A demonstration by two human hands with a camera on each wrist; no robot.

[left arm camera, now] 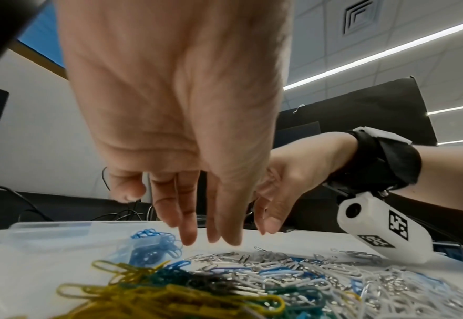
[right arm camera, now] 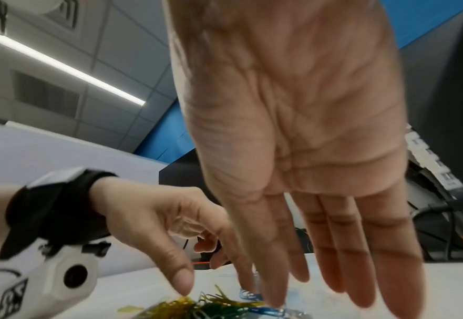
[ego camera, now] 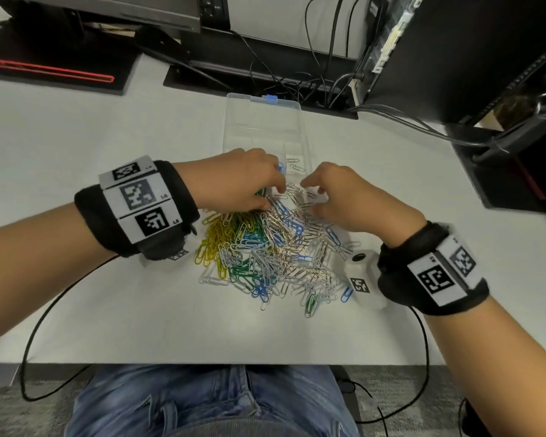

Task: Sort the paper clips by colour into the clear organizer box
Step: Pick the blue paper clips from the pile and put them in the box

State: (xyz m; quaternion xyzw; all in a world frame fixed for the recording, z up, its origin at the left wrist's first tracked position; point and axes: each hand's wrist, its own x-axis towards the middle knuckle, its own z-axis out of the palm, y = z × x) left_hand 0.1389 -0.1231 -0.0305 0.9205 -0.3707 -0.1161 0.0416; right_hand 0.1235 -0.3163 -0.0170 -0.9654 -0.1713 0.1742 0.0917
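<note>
Head view: both hands over the paper clips [ego camera: 265, 253], beside the clear organizer box [ego camera: 259, 121].
Left hand [ego camera: 237, 181]: fingers extended, empty.
Right hand [ego camera: 347, 197]: fingers extended, empty.

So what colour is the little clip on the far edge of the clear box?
Blue: the latch on the organizer box, clearest in the head view.

The right hand [right arm camera: 301, 133] fills most of the view, palm to the camera, its fingers [right arm camera: 334, 248] straight and spread, pointing down at the white tabletop [right arm camera: 443, 291]. Below the fingertips lies a tangle of yellow, green and blue paper clips [right arm camera: 211, 306]. Left of that hand, the left hand [right arm camera: 153, 218] reaches in with fingers loosely curled, its thumb tip just above the clips; a black wrist strap [right arm camera: 55, 207] wraps its wrist.
</note>
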